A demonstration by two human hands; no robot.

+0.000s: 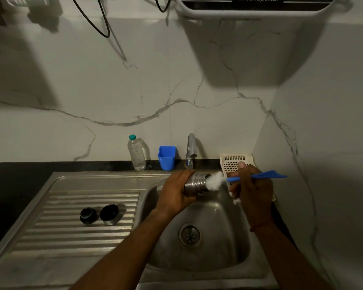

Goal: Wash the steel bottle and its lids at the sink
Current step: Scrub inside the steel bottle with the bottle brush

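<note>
- The steel bottle is held over the back of the sink basin, just below the tap.
- Its long axis runs almost level from left to right, and its threaded open mouth points right.
- The left hand wraps around the bottle's body, fingers curled over the top, with the forearm reaching in from the lower left.
- The right hand grips the blue handle of a bottle brush, fingers closed around it; a red thread circles the wrist.
- The brush lies in line with the bottle, its white bristle head at the bottle's mouth and its handle tip pointing right.
- Two lids rest side by side on the ribbed drainboard, well to the left of the basin: a small black lid and a larger steel-sided lid showing its dark inside.
- The basin's round drain shows between the forearms.
- Along the marble wall stand a clear plastic bottle with a teal cap and a blue cup; the cup's contents cannot be seen.
- A white perforated basket sits at the back right, partly hidden by the right hand.
</note>
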